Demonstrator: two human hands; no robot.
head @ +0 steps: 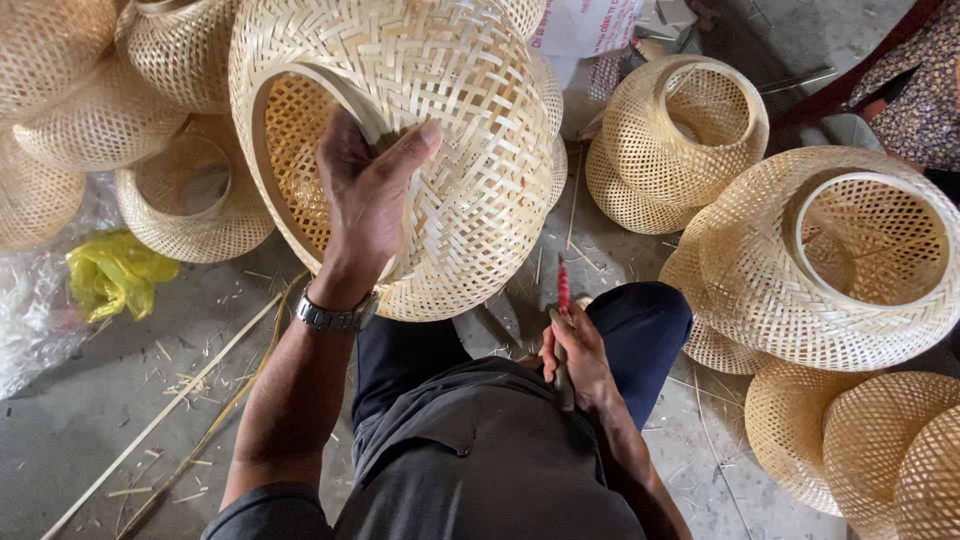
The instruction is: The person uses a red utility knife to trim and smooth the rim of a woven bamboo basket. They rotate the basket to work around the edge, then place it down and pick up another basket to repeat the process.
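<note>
Left of the woven bamboo shade [420, 150] lies a yellow bag [115, 272]. The left hand [365, 200] clenches the shade's rim, holding it raised over the lap. Below-right of it, the right hand [575, 360] grips a red-handled tool [562, 310]. Seemingly inspecting; trimming next would need 1 steady hold.

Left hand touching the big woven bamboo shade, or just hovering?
Touching. The head view shows the left hand gripping the woven bamboo shade's rim, thumb pressed on the outside weave, fingers hooked inside the opening.
</note>
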